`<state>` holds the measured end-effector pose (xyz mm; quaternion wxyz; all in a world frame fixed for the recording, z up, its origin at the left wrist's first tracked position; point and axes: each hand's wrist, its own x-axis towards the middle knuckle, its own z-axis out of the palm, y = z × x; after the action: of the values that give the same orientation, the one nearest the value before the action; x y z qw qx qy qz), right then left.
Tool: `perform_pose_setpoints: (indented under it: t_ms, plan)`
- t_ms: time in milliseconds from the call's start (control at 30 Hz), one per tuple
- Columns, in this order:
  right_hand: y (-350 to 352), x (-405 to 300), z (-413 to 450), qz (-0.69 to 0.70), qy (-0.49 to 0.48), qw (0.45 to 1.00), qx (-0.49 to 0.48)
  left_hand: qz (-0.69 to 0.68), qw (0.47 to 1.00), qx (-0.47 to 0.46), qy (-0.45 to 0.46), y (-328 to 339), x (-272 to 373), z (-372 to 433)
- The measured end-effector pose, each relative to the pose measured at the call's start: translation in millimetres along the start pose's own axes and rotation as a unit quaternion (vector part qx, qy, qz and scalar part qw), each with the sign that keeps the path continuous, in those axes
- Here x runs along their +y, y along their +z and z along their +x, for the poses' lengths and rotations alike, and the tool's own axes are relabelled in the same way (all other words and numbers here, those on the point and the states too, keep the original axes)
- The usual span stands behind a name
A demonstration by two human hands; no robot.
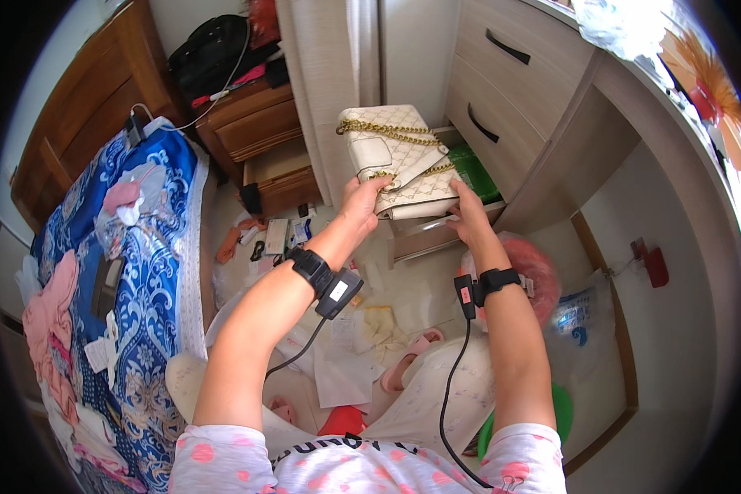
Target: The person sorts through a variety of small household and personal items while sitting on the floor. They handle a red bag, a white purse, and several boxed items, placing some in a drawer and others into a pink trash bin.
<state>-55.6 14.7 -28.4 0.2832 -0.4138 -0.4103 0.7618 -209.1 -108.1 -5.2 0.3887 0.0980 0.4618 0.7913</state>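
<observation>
A cream quilted handbag (404, 148) with a gold chain strap (401, 131) is held out in front of me, over an open lower drawer (429, 238). My left hand (363, 204) grips the bag's near left corner, thumb on top beside the chain. At its near right edge, my right hand (468, 213) holds on with the thumb along the side; some of its fingers are hidden by the bag. Beneath and to the right of the bag, something green (474, 173) lies inside the drawer.
To the left stands a bed (154, 296) with scattered clothes; beyond it, a wooden nightstand (262, 133) has an open drawer. Papers (339, 373) and small items litter the floor. A red plastic bag (531, 272) lies right of the drawer, near a desk panel (661, 216).
</observation>
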Motion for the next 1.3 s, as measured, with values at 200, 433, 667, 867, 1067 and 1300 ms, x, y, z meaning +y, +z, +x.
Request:
perform_pose_setpoints:
  t_ms: [200,433,667,867,1067,1300]
  plan:
    - [-31,12,66,-0.040,-0.042,0.995,0.081,0.221,0.970,0.099,0.012,3,-41,93]
    - [-24,41,101,-0.017,-0.052,0.998,0.032,0.252,0.963,0.090,0.007,10,-34,158]
    - [23,32,130,0.018,0.021,1.000,0.004,0.548,0.827,-0.123,0.026,45,-17,225]
    - [20,49,163,-0.074,-0.001,0.984,0.165,0.491,0.829,-0.223,-0.148,77,-25,273]
    - [3,59,176,0.021,-0.031,0.995,0.097,0.455,0.833,-0.218,-0.229,55,-39,323]
    - [-5,77,181,0.005,-0.092,0.991,0.101,0.473,0.818,-0.198,-0.262,69,-93,351]
